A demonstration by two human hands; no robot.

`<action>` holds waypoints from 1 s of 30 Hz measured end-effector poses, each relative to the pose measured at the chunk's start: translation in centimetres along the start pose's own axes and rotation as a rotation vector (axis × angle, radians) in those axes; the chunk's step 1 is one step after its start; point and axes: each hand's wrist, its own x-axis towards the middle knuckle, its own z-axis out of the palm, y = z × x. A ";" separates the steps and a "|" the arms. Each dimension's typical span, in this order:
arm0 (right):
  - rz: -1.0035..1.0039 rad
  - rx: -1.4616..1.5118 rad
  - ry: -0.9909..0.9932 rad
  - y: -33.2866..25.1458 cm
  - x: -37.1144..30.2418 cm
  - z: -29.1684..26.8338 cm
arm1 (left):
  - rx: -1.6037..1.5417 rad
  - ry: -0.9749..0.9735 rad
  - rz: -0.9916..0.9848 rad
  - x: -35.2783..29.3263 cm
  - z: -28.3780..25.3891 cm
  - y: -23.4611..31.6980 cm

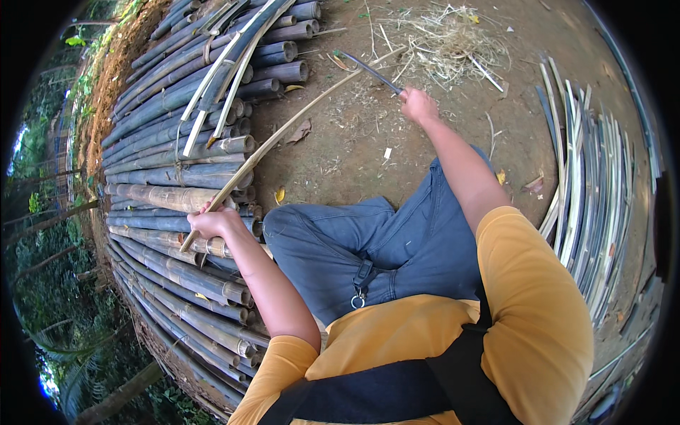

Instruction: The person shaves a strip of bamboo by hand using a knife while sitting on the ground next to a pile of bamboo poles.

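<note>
My left hand [210, 223] is closed round the near end of a long, thin bamboo strip [301, 113], over the stacked poles on the left. From there the strip runs up and right, bending slightly, to its far end near the shavings. In my outstretched right hand [419, 106] is a knife [371, 73] with a long, narrow, dark blade, its handle mostly hidden by my fingers. The blade points up and left and crosses the strip near its far end. Whether the two touch, I cannot tell.
Dark bamboo poles [177, 197] are stacked along the left, with several split pieces [234, 64] on top. Pale shavings [460, 46] lie heaped on the dirt ahead. Many split strips [595, 205] lie bundled at the right. My bent legs [340, 244] are in front of me.
</note>
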 end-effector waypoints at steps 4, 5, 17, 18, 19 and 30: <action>0.110 0.060 0.066 0.2 0.2 0.5 | 0.017 -0.034 0.022 -1.0 -0.2 0.1; 0.107 0.047 0.056 0.0 0.2 0.3 | 0.017 -0.052 0.026 -1.3 -0.2 0.2; -0.025 -0.005 -0.024 -1.0 -0.3 -0.2 | 0.088 -0.043 0.021 -1.8 -0.6 0.3; 0.022 -0.003 0.002 -0.3 0.1 -0.6 | 0.067 -0.027 0.026 -1.9 -0.7 0.0; 0.069 0.000 0.029 0.0 0.4 -0.7 | 0.057 -0.028 0.047 -1.7 -0.6 -0.1; 0.158 0.022 0.038 1.4 1.8 -2.0 | 0.024 -0.020 0.085 -1.9 0.7 0.0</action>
